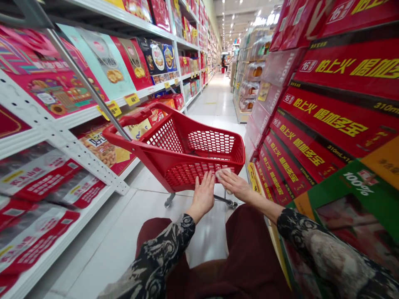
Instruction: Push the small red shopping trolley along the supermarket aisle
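Red plastic cart [149,160] stands on the tiled floor [109,232], mesh sides w/ honeycomb holes, metal legs w/ small casters. L hand [204,193] lies on its near side, fingers straight, slightly apart. R hand [233,182] has fingers pressed together over a crumpled white cloth [222,171], held vs. the same side nr the front corner. White metal shelving [67,143], perforated upright, carries gift bags & boxes, incl. a teal bag [96,58] w/ cookie pic; yellow price tag [131,99] reads approx. "48". Opp. side: stacked red cartons [330,118], "怕上火 喝加多宝", "16", "310mL"; pink cartons [276,70] say "JUICE"; green box [358,182], "100%".
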Demonstrator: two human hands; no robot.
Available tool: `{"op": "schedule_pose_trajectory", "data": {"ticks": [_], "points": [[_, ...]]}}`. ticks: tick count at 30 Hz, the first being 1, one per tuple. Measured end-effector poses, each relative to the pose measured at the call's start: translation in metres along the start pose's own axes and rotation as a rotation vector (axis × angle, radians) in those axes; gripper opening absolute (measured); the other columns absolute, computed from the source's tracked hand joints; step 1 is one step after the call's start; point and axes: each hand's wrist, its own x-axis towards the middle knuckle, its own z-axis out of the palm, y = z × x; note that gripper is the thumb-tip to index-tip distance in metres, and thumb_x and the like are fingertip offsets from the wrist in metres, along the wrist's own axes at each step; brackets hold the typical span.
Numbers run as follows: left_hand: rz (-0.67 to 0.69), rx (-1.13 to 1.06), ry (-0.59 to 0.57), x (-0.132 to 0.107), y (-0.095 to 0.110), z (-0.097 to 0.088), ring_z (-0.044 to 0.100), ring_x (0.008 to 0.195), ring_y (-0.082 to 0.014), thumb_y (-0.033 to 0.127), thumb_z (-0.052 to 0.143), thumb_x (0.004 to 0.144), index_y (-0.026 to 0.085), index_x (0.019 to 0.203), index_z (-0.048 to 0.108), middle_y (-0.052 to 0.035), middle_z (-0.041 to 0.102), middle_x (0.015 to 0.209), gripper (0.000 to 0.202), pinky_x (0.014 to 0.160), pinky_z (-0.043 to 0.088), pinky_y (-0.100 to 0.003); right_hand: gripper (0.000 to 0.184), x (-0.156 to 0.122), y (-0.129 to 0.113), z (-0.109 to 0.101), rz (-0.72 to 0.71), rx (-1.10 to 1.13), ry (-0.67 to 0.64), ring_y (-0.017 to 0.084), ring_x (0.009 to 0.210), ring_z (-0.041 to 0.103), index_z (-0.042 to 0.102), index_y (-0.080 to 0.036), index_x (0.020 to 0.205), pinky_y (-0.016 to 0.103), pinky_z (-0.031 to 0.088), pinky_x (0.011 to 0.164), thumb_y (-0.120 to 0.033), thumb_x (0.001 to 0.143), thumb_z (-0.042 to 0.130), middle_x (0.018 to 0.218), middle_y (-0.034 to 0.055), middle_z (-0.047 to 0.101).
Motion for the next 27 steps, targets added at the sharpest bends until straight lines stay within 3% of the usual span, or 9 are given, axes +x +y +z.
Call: {"op": "schedule_pose_trajectory", "data": {"ticks": [6, 15, 20, 24, 27], "points": [[0.013, -0.001, 0.029, 0.015, 0.001, -0.018, 0.011, 0.139, -0.0248, 0.015, 0.041, 0.072, 0.008, 0.139, 0.022, -0.0130, 0.017, 0.150, 0.071, 0.110, 0.010, -0.054, 0.035, 0.011, 0.011, -0.013, 0.134, 0.024, 0.190, 0.022, 0.135, 0.023, 0.054, -0.013, 0.122, 0.045, 0.034, 0.106, -0.012, 0.090, 0.039, 0.135, 0.0126, 0.046], [0.137, 0.045, -0.015, 0.010, 0.009, 0.005, 0.013, 0.138, -0.0229, 0.011, 0.036, 0.074, 0.011, 0.140, 0.022, -0.0107, 0.018, 0.150, 0.067, 0.110, 0.010, -0.053, 0.039, -0.022, 0.001, 0.016, 0.189, 0.043, 0.088, 0.022, 0.132, 0.031, 0.054, -0.012, 0.123, 0.041, 0.042, 0.101, -0.007, 0.087, 0.038, 0.130, 0.0132, 0.051], [0.130, 0.061, -0.030, 0.008, 0.006, 0.008, 0.014, 0.138, -0.0234, 0.012, 0.034, 0.076, 0.009, 0.138, 0.026, -0.0115, 0.020, 0.149, 0.063, 0.110, 0.012, -0.054, 0.041, -0.014, -0.012, 0.016, 0.204, 0.095, 0.065, 0.020, 0.132, 0.029, 0.051, -0.012, 0.125, 0.039, 0.041, 0.102, -0.007, 0.086, 0.038, 0.130, 0.0137, 0.051], [0.044, 0.080, 0.037, 0.011, -0.010, 0.005, 0.012, 0.138, -0.0236, 0.014, 0.036, 0.076, 0.008, 0.139, 0.023, -0.0113, 0.017, 0.150, 0.066, 0.110, 0.012, -0.053, 0.042, 0.003, -0.013, 0.001, 0.215, 0.085, 0.184, 0.021, 0.135, 0.022, 0.049, -0.013, 0.128, 0.042, 0.036, 0.104, -0.010, 0.088, 0.036, 0.136, 0.0127, 0.045], [-0.010, 0.093, 0.064, 0.010, -0.023, 0.005, 0.011, 0.139, -0.0238, 0.015, 0.038, 0.074, 0.008, 0.140, 0.023, -0.0111, 0.014, 0.150, 0.067, 0.110, 0.010, -0.053, 0.043, 0.013, -0.009, 0.001, 0.207, 0.020, 0.137, 0.022, 0.135, 0.023, 0.047, -0.016, 0.129, 0.046, 0.032, 0.106, -0.009, 0.088, 0.037, 0.137, 0.0107, 0.043]]}}
